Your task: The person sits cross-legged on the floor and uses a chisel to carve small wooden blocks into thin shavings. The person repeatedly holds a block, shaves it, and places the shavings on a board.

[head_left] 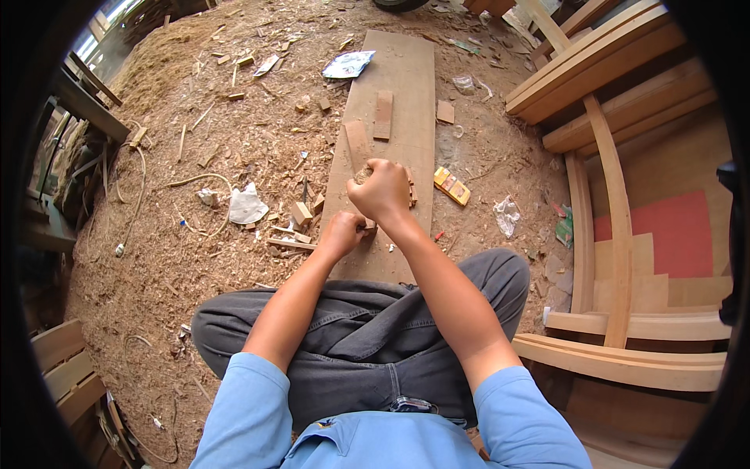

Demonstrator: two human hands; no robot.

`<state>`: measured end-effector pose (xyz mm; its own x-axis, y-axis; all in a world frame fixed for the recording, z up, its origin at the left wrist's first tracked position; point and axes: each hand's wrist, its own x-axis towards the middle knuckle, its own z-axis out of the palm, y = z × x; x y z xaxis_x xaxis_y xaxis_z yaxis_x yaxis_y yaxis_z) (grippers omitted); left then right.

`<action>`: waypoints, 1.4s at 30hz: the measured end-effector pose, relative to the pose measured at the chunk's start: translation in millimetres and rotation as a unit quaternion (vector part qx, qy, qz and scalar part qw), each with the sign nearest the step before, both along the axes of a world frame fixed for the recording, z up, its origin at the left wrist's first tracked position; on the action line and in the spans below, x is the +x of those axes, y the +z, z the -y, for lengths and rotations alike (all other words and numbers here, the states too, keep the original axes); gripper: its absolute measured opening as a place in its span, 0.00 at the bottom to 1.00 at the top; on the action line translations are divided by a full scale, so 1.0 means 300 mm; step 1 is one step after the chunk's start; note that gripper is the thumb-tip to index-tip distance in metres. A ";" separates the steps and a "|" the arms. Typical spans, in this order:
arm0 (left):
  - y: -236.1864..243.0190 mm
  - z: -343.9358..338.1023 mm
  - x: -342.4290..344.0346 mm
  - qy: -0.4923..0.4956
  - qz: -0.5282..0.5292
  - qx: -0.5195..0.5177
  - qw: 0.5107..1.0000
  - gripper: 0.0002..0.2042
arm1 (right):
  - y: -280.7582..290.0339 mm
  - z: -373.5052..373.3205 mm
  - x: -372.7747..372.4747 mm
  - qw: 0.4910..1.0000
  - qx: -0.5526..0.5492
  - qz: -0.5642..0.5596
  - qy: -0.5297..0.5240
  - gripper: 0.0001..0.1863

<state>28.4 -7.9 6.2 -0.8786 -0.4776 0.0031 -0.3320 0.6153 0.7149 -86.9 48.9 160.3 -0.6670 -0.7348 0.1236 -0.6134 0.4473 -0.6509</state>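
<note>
My right hand [380,190] is closed in a fist above the long board, in front of my crossed legs. What it grips is mostly hidden by the fingers. A flat, tapered brown piece [356,139] with a dark edge extends away just beyond the fist; I cannot tell if it is joined to the grip. Lower and to the left, my left hand [344,233] pinches a small wood block [369,225] against the board [410,86]. More small blocks [412,187] show beside my right wrist. A loose rectangular wood piece [383,115] lies farther up the board.
Wood offcuts [301,213] litter the shavings-covered ground at left, near a white scrap [248,205] and a cord [199,178]. A yellow packet [451,186] lies right of the board. A blue-white packet [348,65] overlaps its far end. Wooden frames [609,211] stand at right.
</note>
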 end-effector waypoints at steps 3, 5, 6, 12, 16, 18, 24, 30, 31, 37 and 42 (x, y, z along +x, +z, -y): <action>0.018 -0.006 0.000 0.012 -0.008 0.006 1.000 0.09 | 0.005 -0.002 0.009 1.000 0.012 0.018 0.006 0.25; 0.030 -0.013 0.004 0.023 -0.024 0.016 0.999 0.10 | 0.005 -0.004 0.017 1.000 0.006 0.014 0.004 0.24; 0.036 -0.015 0.006 0.018 -0.020 0.001 1.000 0.10 | 0.004 -0.004 0.021 1.000 0.002 0.009 0.003 0.24; 0.054 -0.024 0.007 0.022 -0.028 -0.023 0.999 0.10 | -0.008 -0.018 0.046 1.000 -0.025 -0.009 -0.001 0.20; 0.054 -0.028 0.004 0.045 -0.026 -0.006 0.999 0.10 | -0.016 -0.021 0.058 0.998 -0.054 -0.026 -0.005 0.17; 0.046 -0.026 0.006 0.045 -0.022 -0.009 0.999 0.11 | -0.018 -0.012 0.059 1.000 -0.026 -0.010 -0.007 0.18; -0.035 -0.008 -0.006 0.035 -0.050 0.005 0.998 0.11 | -0.028 -0.004 0.067 0.999 -0.040 -0.032 0.005 0.14; -0.044 0.005 0.004 0.015 -0.044 -0.037 0.998 0.08 | -0.039 -0.024 0.078 0.998 -0.048 -0.042 -0.016 0.16; -0.027 0.007 0.012 0.012 -0.040 -0.027 0.999 0.08 | -0.038 -0.023 0.078 0.998 -0.049 -0.048 -0.016 0.16; 0.046 -0.012 0.021 0.018 0.008 -0.008 1.000 0.07 | -0.034 -0.041 0.075 0.998 -0.037 -0.044 -0.002 0.17; 0.004 -0.006 0.015 -0.030 0.008 -0.053 0.998 0.10 | -0.035 -0.041 0.073 0.997 -0.071 -0.036 -0.010 0.13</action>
